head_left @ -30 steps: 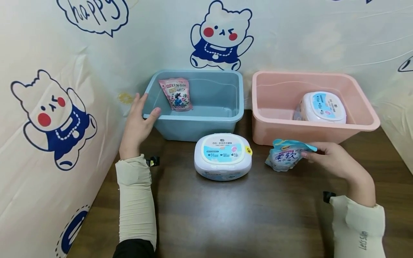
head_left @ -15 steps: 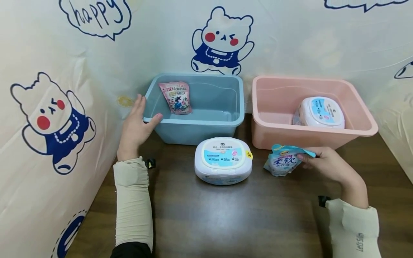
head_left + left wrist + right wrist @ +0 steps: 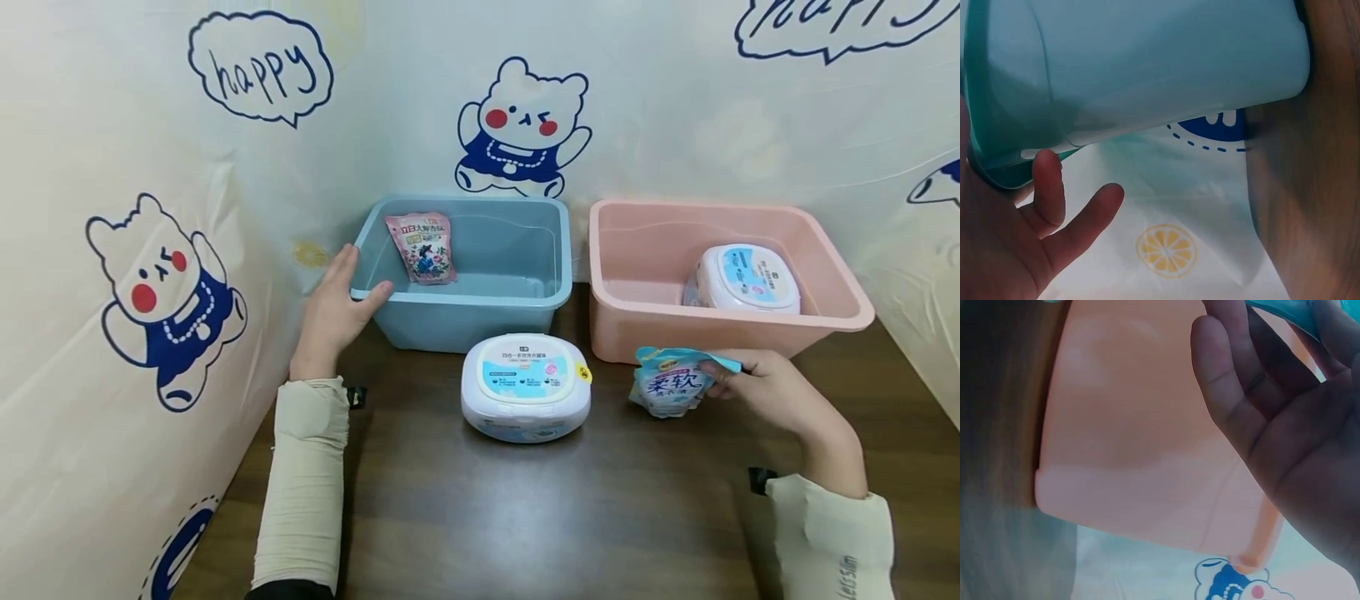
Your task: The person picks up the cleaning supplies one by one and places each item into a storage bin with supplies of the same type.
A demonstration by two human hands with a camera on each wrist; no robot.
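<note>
My right hand (image 3: 768,387) pinches the top right corner of a light-blue laundry detergent pouch (image 3: 670,383), which stands before the pink bin (image 3: 675,329). In the right wrist view the hand's fingers (image 3: 1216,356) show beside the bin's wall, the pouch only at the top edge. At the blue bin (image 3: 472,325), my left hand (image 3: 333,317) rests on the left front rim, fingers along the outside and thumb over the corner. The left wrist view shows two fingers (image 3: 1104,206) loosely bent below the rim. Between the arms sits a white laundry pod tub (image 3: 525,387).
A pink pouch (image 3: 426,250) leans inside the blue bin at its left. Another white tub (image 3: 750,279) lies in the pink bin, with a clear item partly hidden beside it. Behind the bins hangs a printed cloth (image 3: 675,108); the dark wooden table (image 3: 525,517) extends in front.
The head view has tilted up, so everything sits lower in it. The right hand keeps its pinch on the pouch, and the left hand stays at the blue bin's rim.
</note>
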